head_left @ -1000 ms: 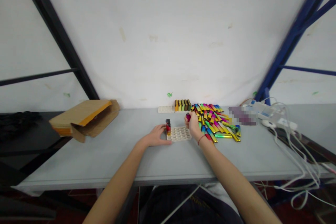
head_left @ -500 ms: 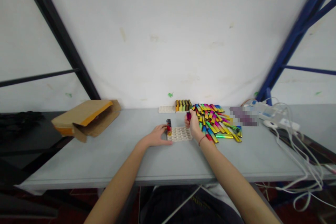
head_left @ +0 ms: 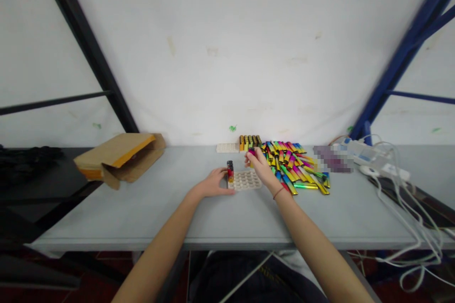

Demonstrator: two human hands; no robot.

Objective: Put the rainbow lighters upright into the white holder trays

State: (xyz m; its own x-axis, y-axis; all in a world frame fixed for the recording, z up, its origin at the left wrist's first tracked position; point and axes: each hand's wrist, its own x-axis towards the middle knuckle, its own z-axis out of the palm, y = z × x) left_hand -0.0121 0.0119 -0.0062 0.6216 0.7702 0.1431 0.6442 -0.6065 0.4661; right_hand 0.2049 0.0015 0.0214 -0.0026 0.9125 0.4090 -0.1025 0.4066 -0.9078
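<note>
Pinching purple lighter in R hand, w/ grip closed on it, near far edge of white tray and multicol. lighter pile on worktop. Spanning tray's L end w/ L hand, w/ grip spread wide, can't tell if clamped, beside red lighters upright in tray.

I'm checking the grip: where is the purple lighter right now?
In the head view, the purple lighter is in the right hand, just left of the lighter pile.

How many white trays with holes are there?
2: the front tray at the left hand and the back tray near the wall. Another may be hidden beneath the standing yellow lighters.
</note>
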